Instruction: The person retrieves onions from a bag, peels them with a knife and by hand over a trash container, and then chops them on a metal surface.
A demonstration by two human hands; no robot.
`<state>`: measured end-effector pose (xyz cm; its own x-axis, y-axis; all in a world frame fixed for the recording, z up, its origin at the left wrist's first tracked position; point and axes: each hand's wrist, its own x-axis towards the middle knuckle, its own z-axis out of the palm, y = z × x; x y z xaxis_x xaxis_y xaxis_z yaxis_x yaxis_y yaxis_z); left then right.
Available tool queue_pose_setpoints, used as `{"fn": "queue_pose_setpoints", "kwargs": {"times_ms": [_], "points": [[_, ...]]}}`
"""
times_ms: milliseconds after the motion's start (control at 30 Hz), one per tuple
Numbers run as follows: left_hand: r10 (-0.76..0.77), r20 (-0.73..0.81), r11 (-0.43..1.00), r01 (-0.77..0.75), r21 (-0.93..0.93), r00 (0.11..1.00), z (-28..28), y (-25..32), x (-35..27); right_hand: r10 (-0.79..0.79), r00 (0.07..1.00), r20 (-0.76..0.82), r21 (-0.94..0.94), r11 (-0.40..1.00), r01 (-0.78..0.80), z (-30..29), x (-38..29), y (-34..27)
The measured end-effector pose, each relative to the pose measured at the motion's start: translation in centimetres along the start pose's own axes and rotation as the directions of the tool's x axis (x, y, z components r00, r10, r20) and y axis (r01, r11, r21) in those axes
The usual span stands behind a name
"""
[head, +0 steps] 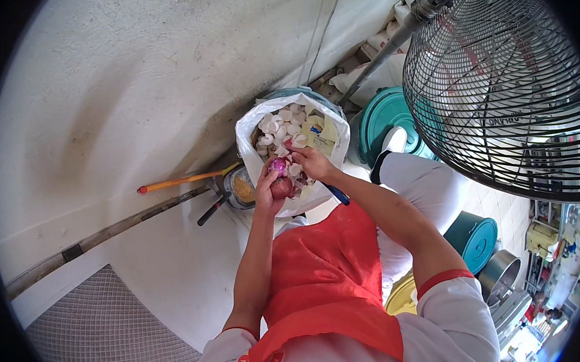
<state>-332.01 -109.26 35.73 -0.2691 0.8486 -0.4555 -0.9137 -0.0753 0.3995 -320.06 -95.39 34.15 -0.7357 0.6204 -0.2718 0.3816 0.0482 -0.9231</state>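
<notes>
My left hand [268,188] holds two red onions over a waste bin's white plastic liner [244,134]. The upper onion [278,167] shows glossy purple flesh, while the lower onion [281,187] still has its dull red skin. My right hand [314,163] is just right of them, its fingertips closed near a reddish scrap of skin [288,144]. A dark blue tool handle [337,193] sticks out below my right wrist; its other end is hidden by the hand. Inside the liner lie many white eggshells [279,125], papery onion skins [297,170] and yellowish wrappers [319,132].
A dustpan [242,187] with yellow crumbs and an orange stick [182,181] are at the wall. A large caged fan [497,91] rises on the right. Teal lidded bins [389,112] and a steel pot [502,273] stand on the tiled floor. A person [537,308] is far behind.
</notes>
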Motion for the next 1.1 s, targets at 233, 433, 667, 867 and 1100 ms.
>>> {"fn": "queue_pose_setpoints", "kwargs": {"times_ms": [233, 433, 667, 867, 1100], "points": [[0.057, -0.142, 0.984, -0.032, 0.177, 0.988, -1.6, -0.4, 0.7, 0.225, 0.929, 0.293, 0.346, 0.881, -0.323, -0.8, -1.4, -4.5], [0.092, -0.197, 0.977, -0.051, 0.207, 0.976, -0.4, -1.0, 1.2, 0.194, 0.920, 0.340, 0.315, 0.899, -0.306, 0.3, -1.1, -1.9], [0.094, -0.211, 0.972, -0.044, 0.233, 0.973, -1.8, -1.9, 1.2, 0.016, 0.975, 0.220, -0.163, 0.986, 0.021, -0.7, -1.2, -2.9], [-0.018, -0.014, 1.000, 0.017, -0.007, 1.000, -1.4, -2.4, 0.2, 0.100, 0.992, 0.083, 0.038, 0.994, -0.103, -0.7, -1.1, -2.8], [-0.035, -0.062, 0.994, 0.029, -0.105, 0.997, -1.4, -1.9, 0.6, 0.163, 0.964, 0.212, 0.214, 0.954, -0.208, -0.4, -1.4, -4.7]]}}
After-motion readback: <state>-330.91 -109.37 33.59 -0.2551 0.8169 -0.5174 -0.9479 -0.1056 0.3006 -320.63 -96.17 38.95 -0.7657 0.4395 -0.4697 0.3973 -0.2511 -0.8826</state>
